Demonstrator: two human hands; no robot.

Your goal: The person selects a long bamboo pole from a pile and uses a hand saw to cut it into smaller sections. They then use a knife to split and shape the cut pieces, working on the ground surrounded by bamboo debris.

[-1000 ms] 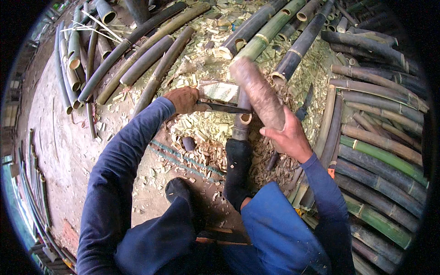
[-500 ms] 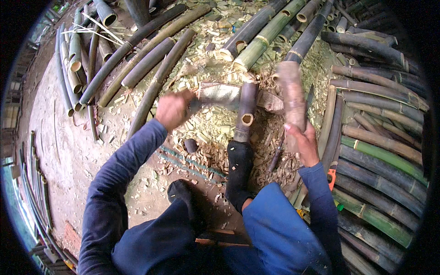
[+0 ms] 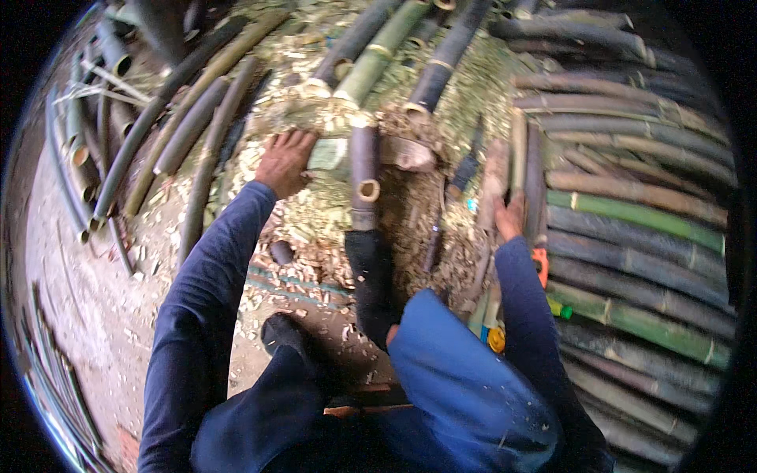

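Note:
A short dark bamboo piece (image 3: pixel 364 162) with a hole cut in its side lies across a pale wood block (image 3: pixel 406 154); my black-socked foot (image 3: pixel 367 268) is against its near end. Left of it, my left hand (image 3: pixel 285 163) is palm down with fingers spread, beside the block's left end and holding nothing. At the right, my right hand (image 3: pixel 511 217) has its fingers at the lower end of a rough wooden club (image 3: pixel 495 169), which lies along the bamboo poles there. Part of its grip is hidden. A dark-handled knife (image 3: pixel 464 173) rests on the chips between.
Wood chips (image 3: pixel 315 256) cover the ground around the block. Long bamboo poles (image 3: pixel 631 213) are stacked at the right, others (image 3: pixel 213 150) lie at the left, and several (image 3: pixel 378 55) lie ahead. An orange saw handle (image 3: pixel 540 265) and a yellow tool (image 3: pixel 495 339) are near my right forearm.
My left hand has let go of the dark tool it held against the bamboo piece and opened. My right hand has lowered the raised wooden club beside the poles. The view has shifted right.

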